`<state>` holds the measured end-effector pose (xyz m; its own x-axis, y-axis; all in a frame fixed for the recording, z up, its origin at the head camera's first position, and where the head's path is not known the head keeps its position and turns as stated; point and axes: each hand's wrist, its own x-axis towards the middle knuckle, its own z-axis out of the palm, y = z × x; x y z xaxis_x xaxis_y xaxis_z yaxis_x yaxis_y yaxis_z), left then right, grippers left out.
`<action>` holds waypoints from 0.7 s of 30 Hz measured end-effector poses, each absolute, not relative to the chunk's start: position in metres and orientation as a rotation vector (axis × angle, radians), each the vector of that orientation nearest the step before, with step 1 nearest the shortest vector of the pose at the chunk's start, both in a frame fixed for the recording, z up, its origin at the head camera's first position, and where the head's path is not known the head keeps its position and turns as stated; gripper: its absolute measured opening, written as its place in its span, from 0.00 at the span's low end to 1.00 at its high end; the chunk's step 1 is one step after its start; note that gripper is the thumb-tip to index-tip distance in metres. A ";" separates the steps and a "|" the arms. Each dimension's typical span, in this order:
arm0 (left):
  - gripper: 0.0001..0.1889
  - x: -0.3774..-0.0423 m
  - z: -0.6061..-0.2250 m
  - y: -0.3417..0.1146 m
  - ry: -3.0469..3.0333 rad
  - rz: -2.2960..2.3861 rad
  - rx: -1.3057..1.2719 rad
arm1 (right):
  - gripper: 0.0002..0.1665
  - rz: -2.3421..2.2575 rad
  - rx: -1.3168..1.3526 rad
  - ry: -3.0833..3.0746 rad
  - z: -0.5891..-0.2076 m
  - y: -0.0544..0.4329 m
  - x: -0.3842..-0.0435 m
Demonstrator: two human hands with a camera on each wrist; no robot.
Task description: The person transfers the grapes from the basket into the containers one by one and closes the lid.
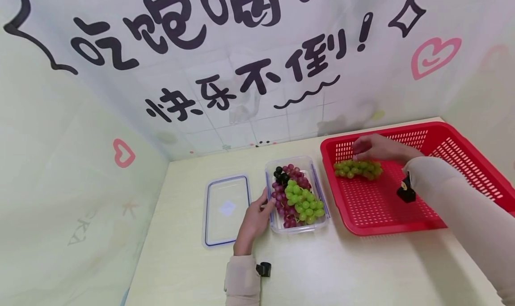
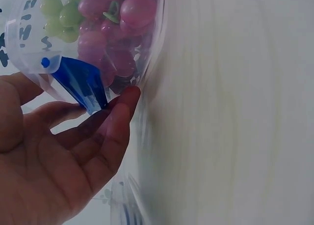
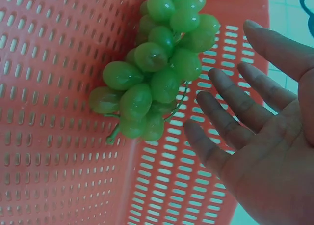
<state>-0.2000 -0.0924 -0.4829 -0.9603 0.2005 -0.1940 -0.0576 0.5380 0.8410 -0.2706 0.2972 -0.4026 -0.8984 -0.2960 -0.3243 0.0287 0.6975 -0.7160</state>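
A clear lidded-type container (image 1: 277, 227) holds purple grapes (image 1: 289, 216), dark grapes (image 1: 281, 176) and a bright green bunch (image 1: 306, 203). My left hand (image 1: 255, 218) rests against its left side, its relaxed fingers (image 2: 115, 131) touching the wall around a hanging blue clip (image 2: 81, 82). My right hand (image 1: 376, 147) reaches into the red basket (image 1: 378, 225), just above another green grape bunch (image 1: 358, 169). In the right wrist view, the right fingers (image 3: 240, 102) are spread, slightly apart from that bunch and holding nothing.
A clear rectangular lid with a blue seal (image 1: 227, 207) lies flat left of the container. The red basket's rim (image 1: 334, 194) stands close to the container's right side. Behind the table hangs a white printed sheet (image 1: 249, 113).
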 end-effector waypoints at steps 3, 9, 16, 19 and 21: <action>0.32 -0.200 -0.482 -0.091 2.512 1.386 0.117 | 0.36 -1.063 -0.192 2.452 -0.405 0.300 -0.273; 0.32 -0.200 -0.482 -0.091 2.516 1.393 0.130 | 0.40 -1.046 -0.190 2.377 -0.412 0.304 -0.277; 0.32 -0.198 -0.487 -0.092 2.518 1.398 0.124 | 0.40 -1.040 -0.224 2.296 -0.423 0.302 -0.278; 0.32 -0.198 -0.488 -0.092 2.519 1.401 0.128 | 0.40 -1.013 -0.226 2.301 -0.425 0.301 -0.277; 0.32 -0.198 -0.487 -0.092 2.523 1.398 0.139 | 0.41 -0.996 -0.223 2.293 -0.425 0.299 -0.276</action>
